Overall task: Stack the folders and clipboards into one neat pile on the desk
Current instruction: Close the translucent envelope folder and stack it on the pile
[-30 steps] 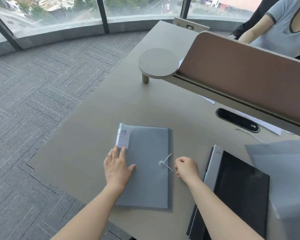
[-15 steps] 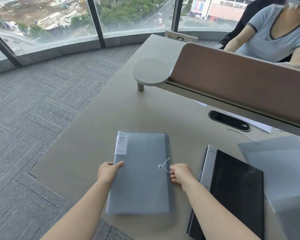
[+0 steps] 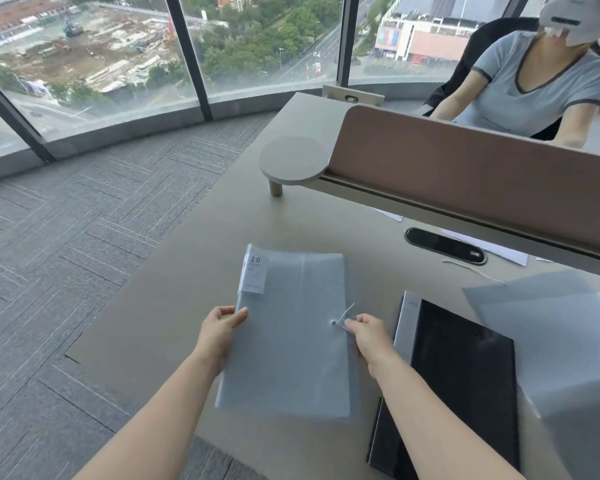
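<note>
Desk (image 3: 174,306): matte beige tabletop. Black folder (image 3: 465,382) lay flat near right front edge, stiff, smooth. Grey translucent folder (image 3: 291,341), thin, floppy, lifted near front edge. My left hand (image 3: 219,329) pinched its left edge, right hand (image 3: 368,332) its right edge. I judged best: keep level, square corners over black folder.

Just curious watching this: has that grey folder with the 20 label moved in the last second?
Yes. The grey folder has shifted right, toward the black folder, and both hands now grip its edges.

The black folder (image 3: 465,386) and translucent sheets (image 3: 568,344) run off frame.
</note>
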The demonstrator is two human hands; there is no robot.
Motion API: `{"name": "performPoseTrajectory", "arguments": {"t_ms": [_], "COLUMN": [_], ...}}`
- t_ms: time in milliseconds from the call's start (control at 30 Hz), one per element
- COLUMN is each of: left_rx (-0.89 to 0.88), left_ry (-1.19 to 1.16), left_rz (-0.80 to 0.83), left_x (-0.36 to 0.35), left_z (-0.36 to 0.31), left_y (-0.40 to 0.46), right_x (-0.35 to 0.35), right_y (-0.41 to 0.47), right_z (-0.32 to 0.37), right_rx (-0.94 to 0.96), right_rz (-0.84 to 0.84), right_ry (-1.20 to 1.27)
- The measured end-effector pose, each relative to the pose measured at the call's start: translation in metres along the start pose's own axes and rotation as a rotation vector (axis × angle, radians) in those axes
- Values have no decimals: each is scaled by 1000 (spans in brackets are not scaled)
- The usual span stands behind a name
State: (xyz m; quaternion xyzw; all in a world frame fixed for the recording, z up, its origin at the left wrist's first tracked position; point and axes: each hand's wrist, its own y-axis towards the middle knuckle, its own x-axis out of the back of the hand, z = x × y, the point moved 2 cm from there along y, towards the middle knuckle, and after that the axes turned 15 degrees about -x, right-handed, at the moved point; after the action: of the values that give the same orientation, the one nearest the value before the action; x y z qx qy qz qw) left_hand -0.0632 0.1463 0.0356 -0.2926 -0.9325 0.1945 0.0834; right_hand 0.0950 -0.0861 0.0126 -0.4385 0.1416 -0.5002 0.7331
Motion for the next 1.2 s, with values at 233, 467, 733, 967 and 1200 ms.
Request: {"name": "performPoseTrajectory", "arguments": {"t_ms": [233, 467, 733, 967, 1200], "left_rx": [-70, -60, -19, -41, -58], "left_ry": [-7, 32, 123, 223, 294], "left_rz": [214, 394, 495, 508, 489], "left_x": [-76, -154, -203, -223, -226], "left_z": [-23, -10, 19, 43, 61], "left_y": [-25, -65, -101, -114, -117], "right_x": [87, 170, 223, 246, 253], "right_y": [-13, -22, -20, -22, -15], "right_z": [1, -37, -92, -120, -133], "right_rx": [94, 48, -57, -102, -131], "right_rz": [-173, -331, -431, -423, -430], "right_ry": [100, 161, 134, 104, -19]}}
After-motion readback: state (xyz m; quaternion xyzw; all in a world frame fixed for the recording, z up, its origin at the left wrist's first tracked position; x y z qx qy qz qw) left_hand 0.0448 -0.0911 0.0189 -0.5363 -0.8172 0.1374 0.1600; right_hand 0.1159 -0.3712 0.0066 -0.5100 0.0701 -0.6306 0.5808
